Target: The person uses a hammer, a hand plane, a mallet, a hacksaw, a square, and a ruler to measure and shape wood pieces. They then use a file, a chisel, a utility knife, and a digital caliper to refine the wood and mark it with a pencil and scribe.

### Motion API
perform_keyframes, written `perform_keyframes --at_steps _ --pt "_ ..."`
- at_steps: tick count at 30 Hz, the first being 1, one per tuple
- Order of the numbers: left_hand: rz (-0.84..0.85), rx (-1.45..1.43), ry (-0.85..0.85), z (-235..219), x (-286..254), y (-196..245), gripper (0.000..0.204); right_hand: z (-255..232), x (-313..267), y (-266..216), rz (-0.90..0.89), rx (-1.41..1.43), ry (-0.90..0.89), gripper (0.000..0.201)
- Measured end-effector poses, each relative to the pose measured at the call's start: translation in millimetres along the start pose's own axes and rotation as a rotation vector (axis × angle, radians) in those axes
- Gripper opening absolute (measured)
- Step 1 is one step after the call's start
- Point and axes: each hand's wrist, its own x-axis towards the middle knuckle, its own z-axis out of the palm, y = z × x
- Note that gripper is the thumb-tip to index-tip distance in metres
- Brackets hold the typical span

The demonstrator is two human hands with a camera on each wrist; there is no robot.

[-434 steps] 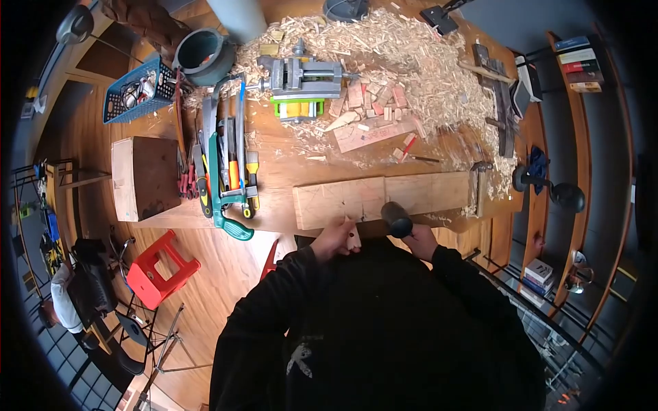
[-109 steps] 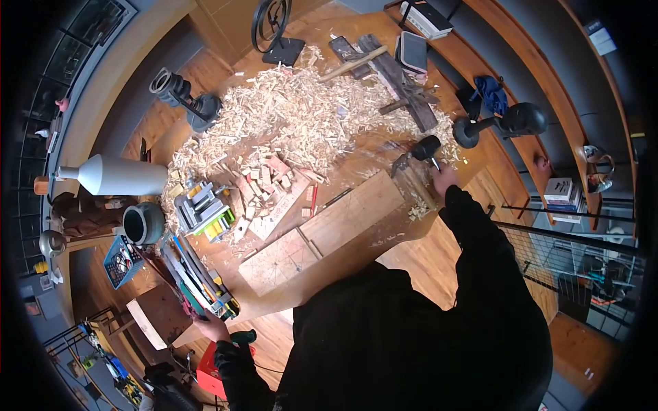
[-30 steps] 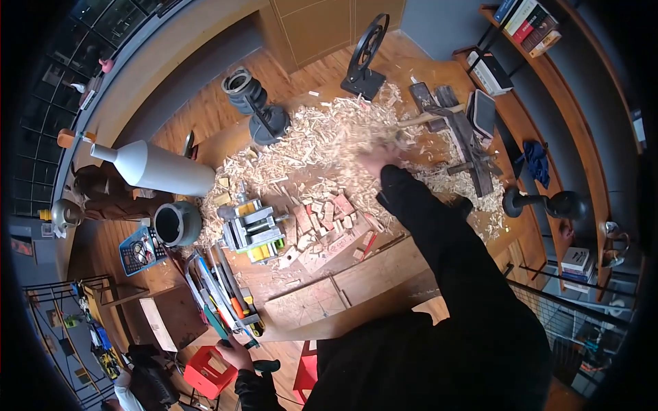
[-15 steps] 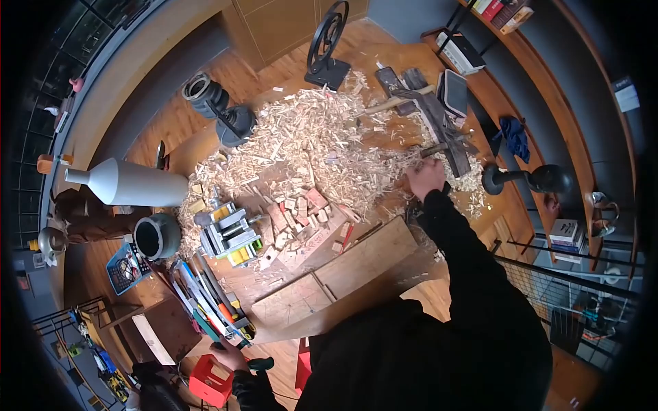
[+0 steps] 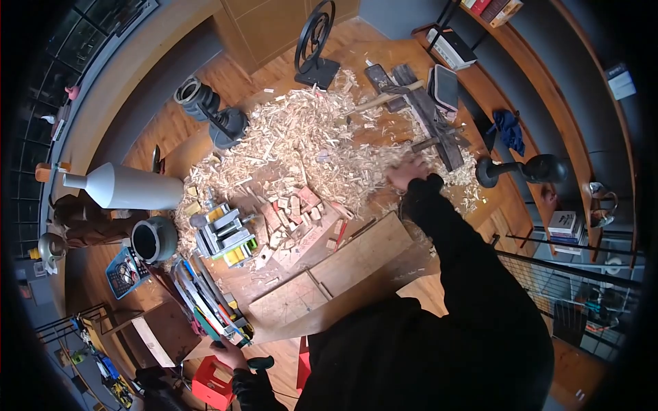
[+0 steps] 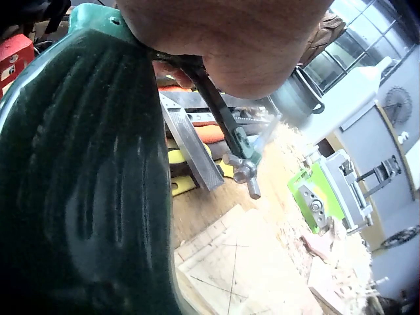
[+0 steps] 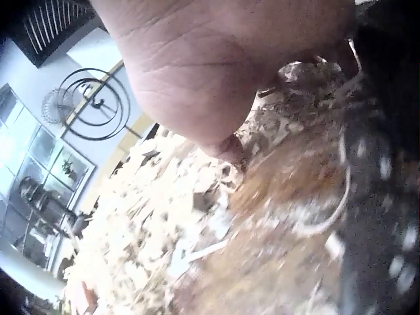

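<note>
My left hand (image 5: 229, 354) grips a green hacksaw (image 6: 85, 177) at the near left table edge. In the left wrist view its ribbed handle fills the left side, and a dark bar with a wing nut runs out under the palm. My right hand (image 5: 409, 173) reaches over the far right of the table, among wood shavings (image 5: 301, 130). The right wrist view shows its palm with the fingers bent down to the shavings and holding nothing visible; the picture is blurred. The dark right sleeve (image 5: 439, 212) covers part of the table near the long board (image 5: 363, 257).
Beside the left hand lie several saws and hand tools (image 5: 205, 291). A vise (image 5: 223, 236) stands behind them, with wood offcuts (image 5: 298, 212) to its right. Dark timber pieces (image 5: 435, 130) and a wooden-handled tool (image 5: 384, 99) lie at the back right. A red stool (image 5: 214, 381) stands below.
The right hand, seen with a black mallet 3.6 s ago, then swept across the shavings and now moves slightly left. The left hand, first on a small wooden piece, stays on the hacksaw.
</note>
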Motion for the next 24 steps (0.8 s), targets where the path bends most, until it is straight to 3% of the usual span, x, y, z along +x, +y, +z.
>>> perform_keyframes --at_steps 2,4,6,7,9,11,13,14,15,16,18,19,21,24 --pt "0.001 0.002 -0.008 1.0 0.4 -0.9 0.03 30.5 -0.9 -22.7 -0.083 -0.064 0.049 0.088" --pt "0.021 0.022 -0.003 0.6 0.9 -2.4 0.03 0.4 -53.2 -66.2 -0.124 -0.015 0.018 0.081" --pt "0.021 0.031 -0.006 -4.5 -0.2 4.4 0.03 50.1 -22.7 -88.2 -0.274 -0.025 0.118 0.08" --pt "0.017 0.034 -0.005 -6.0 -0.6 7.6 0.03 52.8 -30.9 -103.0 -0.328 0.105 0.138 0.078" --pt "0.026 0.014 0.003 -6.5 1.3 4.7 0.03 47.0 -42.1 -104.1 -0.366 0.238 0.161 0.076" --pt "0.018 -0.016 0.017 -6.4 3.1 3.8 0.03 32.5 -49.2 -94.3 -0.615 0.364 0.336 0.061" --pt "0.012 -0.014 -0.001 -6.8 5.1 3.5 0.03 -4.0 -61.8 -53.7 -0.505 0.438 0.342 0.044" --pt "0.001 -0.01 -0.011 -6.7 6.3 2.6 0.03 4.9 -48.8 -30.7 -0.517 0.461 0.654 0.026" --pt "0.054 -0.006 0.006 -4.2 8.8 -2.7 0.03 0.6 -42.8 -0.3 -0.499 0.388 0.834 0.025" --pt "0.056 -0.008 0.002 -2.9 8.9 -1.5 0.03 1.2 -31.9 29.0 -0.402 0.35 0.901 0.025" --pt "0.044 -0.027 0.003 -4.5 5.8 10.0 0.031 -10.6 -27.8 73.5 -0.019 0.404 0.707 0.036" --pt "0.043 -0.027 0.001 -3.6 5.8 7.1 0.031 -11.8 -25.7 91.9 0.123 0.421 0.692 0.037" --pt "0.103 0.021 0.003 -1.7 8.2 1.3 0.031 3.5 -0.8 138.3 0.185 0.358 0.632 0.049" --pt "0.044 0.024 -0.019 0.2 7.8 -4.5 0.031 15.9 26.8 184.9 0.154 0.231 0.62 0.064"
